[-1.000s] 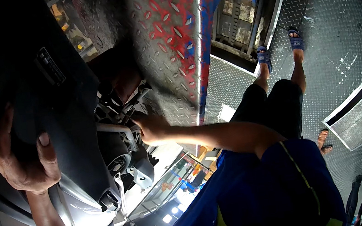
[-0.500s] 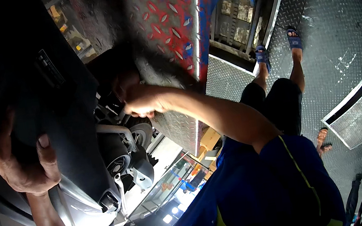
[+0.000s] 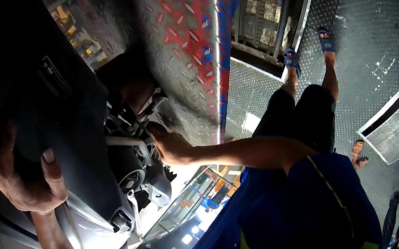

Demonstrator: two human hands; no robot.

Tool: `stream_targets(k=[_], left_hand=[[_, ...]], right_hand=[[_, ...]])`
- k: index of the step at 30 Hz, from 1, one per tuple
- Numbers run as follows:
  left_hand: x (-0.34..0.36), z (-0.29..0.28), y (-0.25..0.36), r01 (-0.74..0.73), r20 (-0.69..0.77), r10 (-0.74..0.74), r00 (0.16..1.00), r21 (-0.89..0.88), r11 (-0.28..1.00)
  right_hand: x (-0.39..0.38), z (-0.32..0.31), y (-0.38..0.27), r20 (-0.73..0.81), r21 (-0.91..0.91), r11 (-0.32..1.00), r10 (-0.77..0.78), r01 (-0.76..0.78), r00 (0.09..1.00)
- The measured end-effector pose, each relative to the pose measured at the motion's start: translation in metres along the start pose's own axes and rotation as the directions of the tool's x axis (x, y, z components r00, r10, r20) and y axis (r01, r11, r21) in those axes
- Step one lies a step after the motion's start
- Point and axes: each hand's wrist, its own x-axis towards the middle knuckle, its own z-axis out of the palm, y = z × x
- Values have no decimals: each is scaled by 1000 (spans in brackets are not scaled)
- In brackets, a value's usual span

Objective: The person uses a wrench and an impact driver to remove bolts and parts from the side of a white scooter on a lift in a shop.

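Motorbike (image 3: 88,165), probably heavy and stiff, sits left of the painted edge (image 3: 219,71) of the tread-plate platform (image 3: 183,76). The left hand (image 3: 30,194) is spread over its smooth, perhaps slippery dark cover (image 3: 78,134); the grey tubular bar (image 3: 132,142) looks a firmer hold. Right of that, the right hand (image 3: 173,147) curls into shadow; whether it pinches anything cannot be told.

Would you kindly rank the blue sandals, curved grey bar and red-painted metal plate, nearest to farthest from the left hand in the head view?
1. Curved grey bar, to the right
2. Red-painted metal plate, upper middle
3. Blue sandals, upper right
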Motion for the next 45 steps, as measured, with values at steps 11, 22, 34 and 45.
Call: stream_targets(k=[11,22,34,45], left_hand=[[7,0,11,35,0,-35,999,21,999],[9,-1,8,27,20,-28,999,38,999],[8,-1,10,33,1,-33,999,27,999],[10,-4,11,32,0,-32,999,26,999]], right_hand=[[76,-122,-61,482,449,819,116,-358,869],[9,10,8,-191,-286,939,-250,189,949],[12,-47,-27,-79,-67,990,-130,125,988],[9,-24,-27,-59,-814,573,-240,92,969]])
